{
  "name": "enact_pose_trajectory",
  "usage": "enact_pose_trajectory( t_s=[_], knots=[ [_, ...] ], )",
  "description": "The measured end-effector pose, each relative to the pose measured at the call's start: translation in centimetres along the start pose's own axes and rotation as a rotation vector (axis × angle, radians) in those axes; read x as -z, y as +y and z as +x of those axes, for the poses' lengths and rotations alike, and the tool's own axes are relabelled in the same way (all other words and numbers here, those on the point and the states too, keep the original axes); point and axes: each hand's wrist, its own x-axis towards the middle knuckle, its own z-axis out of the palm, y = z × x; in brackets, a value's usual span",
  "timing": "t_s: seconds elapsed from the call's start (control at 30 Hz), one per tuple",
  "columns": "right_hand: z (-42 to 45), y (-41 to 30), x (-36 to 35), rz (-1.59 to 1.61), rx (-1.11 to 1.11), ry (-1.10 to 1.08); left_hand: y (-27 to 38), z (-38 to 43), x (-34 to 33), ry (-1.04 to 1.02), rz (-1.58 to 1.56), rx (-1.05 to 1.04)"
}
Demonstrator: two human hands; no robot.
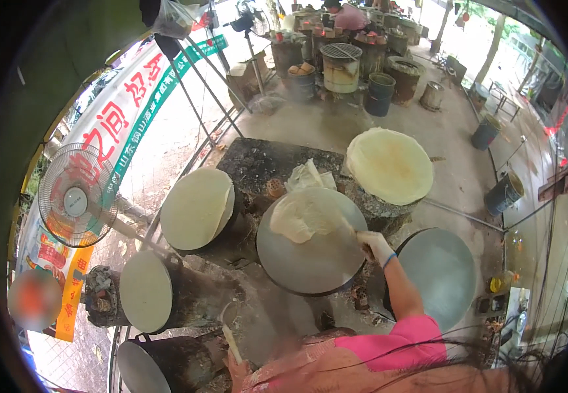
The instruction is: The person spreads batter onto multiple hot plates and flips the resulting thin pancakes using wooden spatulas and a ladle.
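Observation:
In front of me is a round griddle [308,265] with a patch of pale batter [308,216] on its far half. My right hand [375,246], with a blue band at the wrist, is at the griddle's right rim with its fingers curled. Steam and the hand's own back hide whether it grips a thin tool. Low on the left, my left hand [237,371] is closed around the pale handle of a ladle [230,326]. The ladle's bowl hangs over the floor, left of the griddle and apart from it.
Pale flatbread sheets cover griddles at left [198,209], lower left [146,292] and upper right [389,164]. Bare griddles stand at right [438,275] and bottom left [141,368]. Crumpled sheet scraps [311,176] lie behind mine. A fan [76,196] stands left. Farther back, a person [351,18] is among drum stoves [341,66].

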Motion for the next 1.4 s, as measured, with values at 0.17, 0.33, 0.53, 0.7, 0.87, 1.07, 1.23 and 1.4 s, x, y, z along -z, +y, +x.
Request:
enact_pose_trajectory(
  t_s=[0.17,0.33,0.53,0.7,0.87,1.07,1.23,1.4],
  knots=[
    [3.1,3.1,-6.0,-0.110,-0.065,-0.146,-2.9,0.9,0.1,0.070,0.152,-0.139],
    [1.3,1.7,-1.4,-0.121,0.026,-0.145,-1.0,-0.2,-0.6,0.091,0.073,-0.046],
    [2.8,-0.4,-3.5,-0.326,-0.023,-0.164,-2.2,1.2,-1.2,0.066,0.083,-0.059],
    [2.4,-0.1,-0.4,-0.263,-0.071,-0.350,-1.9,1.9,-1.9,0.065,0.073,-0.052],
    [5.2,-5.3,-2.8,-0.415,0.016,-0.163,-3.4,0.4,-0.6,0.029,0.033,-0.070],
    [4.1,2.5,2.0,-0.406,-0.060,-0.525,-1.5,-4.3,-0.2,0.161,-0.080,0.093],
    [5.4,-4.3,-2.7,-0.317,0.092,-0.322,-2.9,-5.3,0.2,0.233,0.076,0.073],
    [11.1,-2.1,-2.7,-0.640,0.142,-0.485,-3.5,-6.3,-0.2,0.141,-0.162,0.045]
  ],
)
